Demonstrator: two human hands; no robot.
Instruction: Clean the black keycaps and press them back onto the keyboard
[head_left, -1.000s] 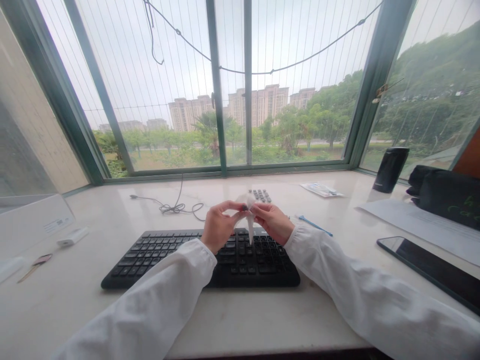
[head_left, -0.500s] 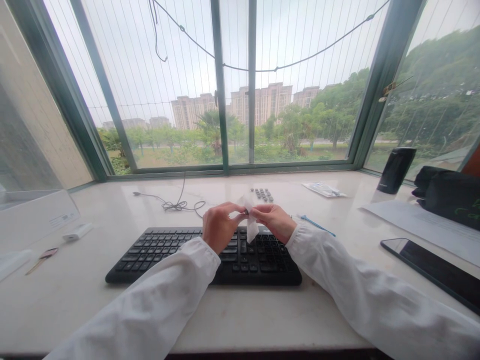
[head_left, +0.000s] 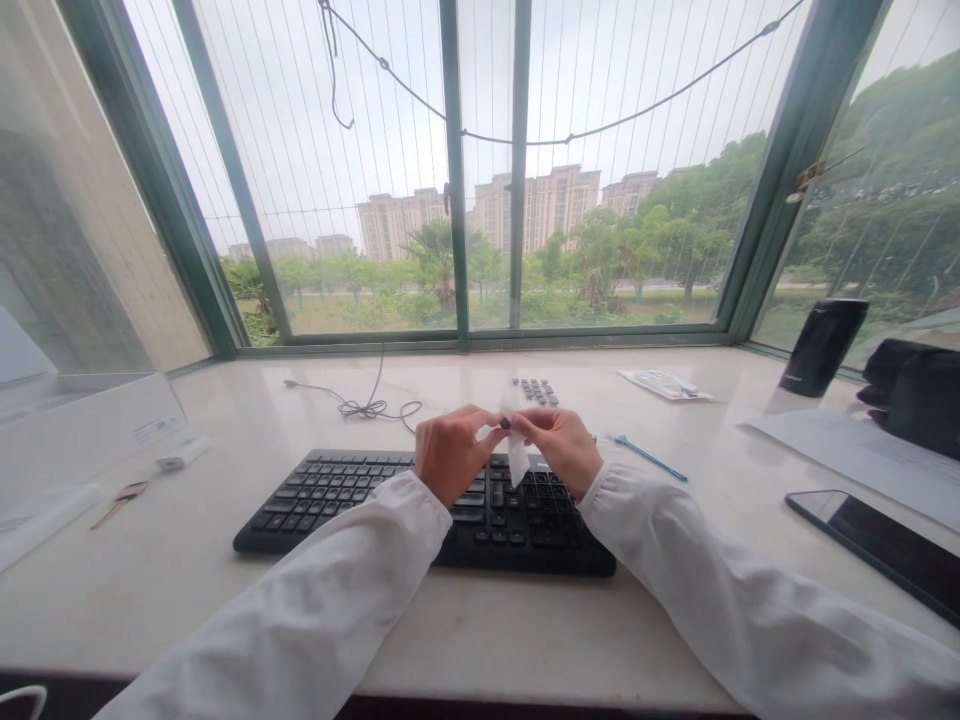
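While a small black piece (head_left: pixel 505 423) is pinched by the left hand (head_left: pixel 456 452), a thin white tissue (head_left: pixel 517 465) is pinched by the right hand (head_left: pixel 564 446).

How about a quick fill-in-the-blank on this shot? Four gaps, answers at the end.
1. The left hand pinches a small dark piece and the right hand a thin white sheet, above a black ____.
2. The slim stick lying on the tabletop is coloured ____.
3. From the person's view, the phone lies to the ____ of both hands.
4. The sleeves on both arms are coloured ____.

Missing words: keyboard; blue; right; white.
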